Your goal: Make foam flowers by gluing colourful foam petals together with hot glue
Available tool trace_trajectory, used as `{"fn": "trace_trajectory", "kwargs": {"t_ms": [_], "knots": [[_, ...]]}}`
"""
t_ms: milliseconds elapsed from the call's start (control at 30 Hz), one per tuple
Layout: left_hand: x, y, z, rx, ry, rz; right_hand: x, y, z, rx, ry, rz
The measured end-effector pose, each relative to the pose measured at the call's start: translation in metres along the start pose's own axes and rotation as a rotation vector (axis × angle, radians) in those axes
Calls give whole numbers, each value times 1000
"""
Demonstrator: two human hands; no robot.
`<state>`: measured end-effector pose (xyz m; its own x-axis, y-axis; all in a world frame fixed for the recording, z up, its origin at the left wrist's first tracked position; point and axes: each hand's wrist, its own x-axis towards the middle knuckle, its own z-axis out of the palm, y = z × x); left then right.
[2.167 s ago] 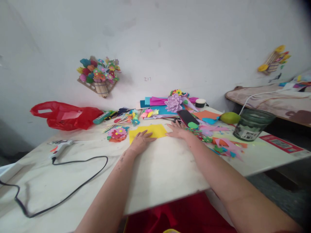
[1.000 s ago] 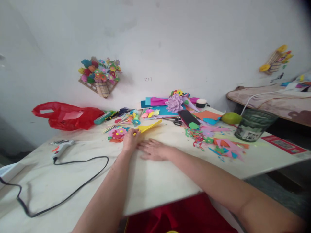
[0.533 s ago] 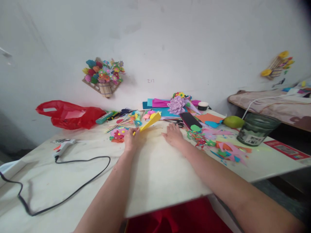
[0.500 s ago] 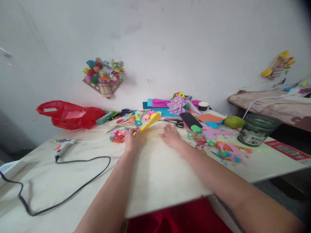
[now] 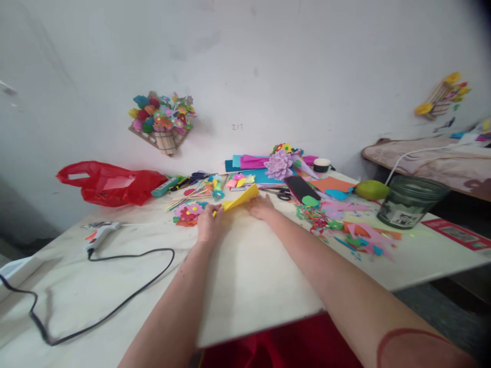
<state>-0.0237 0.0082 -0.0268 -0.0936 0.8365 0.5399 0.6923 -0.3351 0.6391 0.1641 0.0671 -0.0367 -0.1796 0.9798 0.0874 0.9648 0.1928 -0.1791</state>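
A yellow sheet [image 5: 242, 198] is raised at an angle above the table, its left end pinched in the fingers of my left hand [image 5: 209, 223]. Beside the sheet's right end is my right hand [image 5: 261, 206], low over the tabletop with its fingers extended; whether it touches the sheet is hard to tell. A cluster of pink, red and purple paper flowers [image 5: 187, 211] lies just left of my left hand. Black-handled scissors [image 5: 284, 194] rest to the right of my right hand.
A glue gun [image 5: 103, 237] with a looping cord lies left, below a red plastic bag [image 5: 111, 183]. Paper scraps [image 5: 356, 232], a dark phone [image 5: 301, 189], a green fruit [image 5: 371, 190] and a glass jar [image 5: 411, 202] are on the right. A lilac flower [image 5: 279, 164] stands at the back.
My right hand has moved left, closer to the yellow sheet. The sheet now shows more of its broad face and reaches further right. My left hand has barely moved.
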Motion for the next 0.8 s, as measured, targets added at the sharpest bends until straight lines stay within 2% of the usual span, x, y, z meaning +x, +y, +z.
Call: {"fn": "trace_trajectory", "kwargs": {"t_ms": [133,267,400,533,600,667,800], "knots": [[0,3,2,52,-46,31,-27,39,-4,-92,25,147],[-2,7,6,131,-110,79,-50,57,-4,-172,89,190],[-3,8,10,198,-162,145,-58,60,-7,-172,293,161],[-3,9,13,265,-221,241,-59,60,-18,-25,568,240],[-3,10,14,297,-255,264,-59,56,-21,30,664,199],[-4,11,14,322,-284,263,-59,47,-21,59,683,85],[-6,12,13,346,-319,238,-58,14,-16,119,507,-147]]}}
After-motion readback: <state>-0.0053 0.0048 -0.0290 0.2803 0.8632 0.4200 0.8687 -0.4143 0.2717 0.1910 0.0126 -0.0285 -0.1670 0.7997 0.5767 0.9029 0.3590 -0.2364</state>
